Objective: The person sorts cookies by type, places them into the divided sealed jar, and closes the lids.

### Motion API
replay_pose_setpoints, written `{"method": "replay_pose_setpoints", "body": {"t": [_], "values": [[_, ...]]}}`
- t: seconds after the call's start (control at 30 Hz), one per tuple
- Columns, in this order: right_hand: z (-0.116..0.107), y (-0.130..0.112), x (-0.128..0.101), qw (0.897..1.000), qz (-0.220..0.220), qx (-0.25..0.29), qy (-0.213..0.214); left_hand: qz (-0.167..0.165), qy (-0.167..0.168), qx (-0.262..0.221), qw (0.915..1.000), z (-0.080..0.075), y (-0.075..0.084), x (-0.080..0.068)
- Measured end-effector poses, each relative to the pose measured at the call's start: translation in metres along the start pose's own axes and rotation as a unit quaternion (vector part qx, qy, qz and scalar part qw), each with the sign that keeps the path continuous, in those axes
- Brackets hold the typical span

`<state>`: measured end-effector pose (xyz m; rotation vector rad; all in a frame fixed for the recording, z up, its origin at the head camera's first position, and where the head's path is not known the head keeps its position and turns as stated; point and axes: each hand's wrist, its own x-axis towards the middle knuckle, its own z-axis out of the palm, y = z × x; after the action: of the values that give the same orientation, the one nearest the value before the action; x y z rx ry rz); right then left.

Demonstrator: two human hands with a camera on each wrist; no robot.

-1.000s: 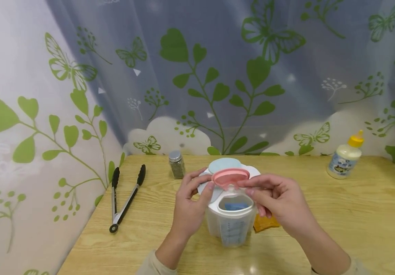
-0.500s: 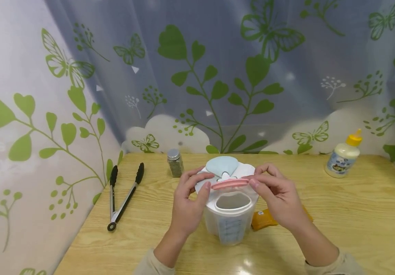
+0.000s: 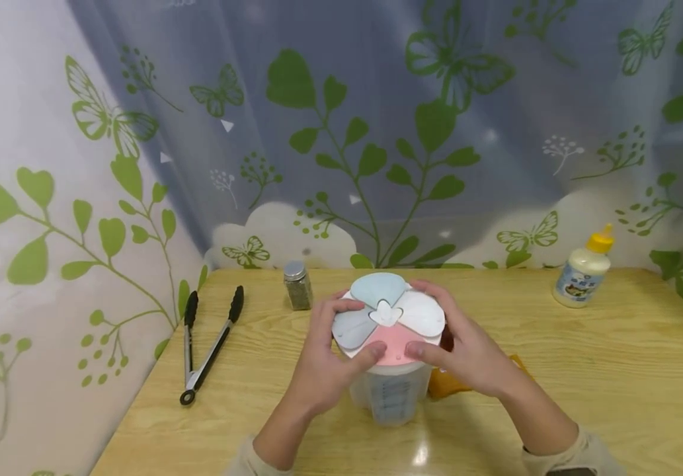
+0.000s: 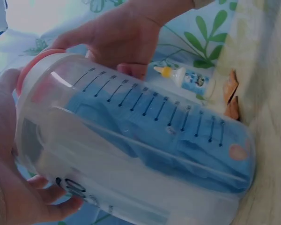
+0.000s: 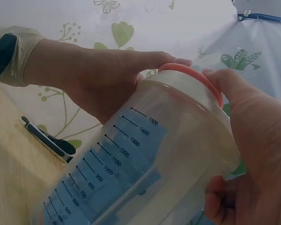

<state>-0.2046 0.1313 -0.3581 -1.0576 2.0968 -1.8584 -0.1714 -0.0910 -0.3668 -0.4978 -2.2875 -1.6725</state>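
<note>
A clear food storage container (image 3: 397, 400) with a petal-shaped lid stands on the table, in front of the person. Its pink flap (image 3: 397, 338) lies flat between the light blue, grey and white ones. My left hand (image 3: 326, 354) holds the lid's left side, fingers curled round the rim, its thumb on the pink flap. On the other side my right hand (image 3: 478, 350) grips the rim likewise, and its thumb presses the same flap. Through the marked wall, the left wrist view shows a blue packet (image 4: 159, 145) inside.
Left of the container lie black-tipped tongs (image 3: 207, 357). A spice jar (image 3: 298, 285) stands behind the left hand. An orange packet (image 3: 451, 382) lies at the container's right, partly hidden by the right hand. A yellow-capped bottle (image 3: 582, 271) stands at the far right of the table (image 3: 627, 396).
The pink flap, raised a second ago, has swung down over its opening. My right hand has gone from the flap's edge to the lid's right rim; both thumbs now lie on the flap.
</note>
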Motion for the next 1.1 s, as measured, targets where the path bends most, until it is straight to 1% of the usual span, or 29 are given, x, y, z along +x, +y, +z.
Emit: {"method": "replay_pose_setpoints", "body": {"t": [0.1, 0.23, 0.33, 0.43, 0.6, 0.73, 0.83, 0.9, 1.0, 1.03, 1.07, 1.1], "values": [[-0.001, 0.001, 0.001, 0.999, -0.007, 0.029, -0.025, -0.01, -0.021, -0.009, 0.9997, -0.003, 0.001, 0.0], [-0.001, 0.003, 0.001, 0.999, -0.01, 0.037, -0.029, -0.017, -0.037, -0.018, 0.999, -0.005, 0.002, 0.0], [-0.003, 0.004, 0.001, 0.999, -0.013, 0.036, -0.03, -0.012, -0.043, -0.027, 0.9986, -0.005, 0.002, 0.001], [-0.004, 0.003, 0.001, 0.999, -0.014, 0.022, -0.029, -0.003, -0.045, -0.034, 0.9984, -0.005, 0.001, 0.001], [-0.006, 0.003, 0.0, 1.0, -0.011, 0.001, -0.022, 0.007, -0.043, -0.031, 0.9986, -0.006, -0.001, 0.001], [-0.01, 0.002, 0.001, 0.999, -0.017, 0.003, -0.033, 0.009, -0.046, -0.031, 0.9984, -0.006, -0.002, 0.005], [-0.015, -0.001, 0.002, 0.999, -0.012, 0.002, -0.046, -0.006, -0.05, -0.04, 0.9979, -0.008, -0.002, 0.008], [-0.017, -0.003, 0.001, 0.999, 0.006, 0.001, -0.054, -0.023, -0.06, -0.06, 0.9961, -0.011, -0.002, 0.008], [-0.022, -0.004, -0.003, 0.997, 0.034, -0.005, -0.071, -0.039, -0.074, -0.11, 0.9904, -0.016, -0.001, 0.006], [-0.025, -0.003, -0.004, 0.996, 0.039, -0.01, -0.077, -0.042, -0.067, -0.124, 0.9891, -0.017, 0.0, 0.005], [-0.029, -0.003, -0.006, 0.995, 0.043, -0.007, -0.087, -0.045, -0.053, -0.131, 0.9889, -0.017, 0.004, 0.005], [-0.033, -0.004, -0.007, 0.994, 0.041, -0.007, -0.097, -0.046, -0.031, -0.131, 0.9898, -0.017, 0.006, 0.004]]}}
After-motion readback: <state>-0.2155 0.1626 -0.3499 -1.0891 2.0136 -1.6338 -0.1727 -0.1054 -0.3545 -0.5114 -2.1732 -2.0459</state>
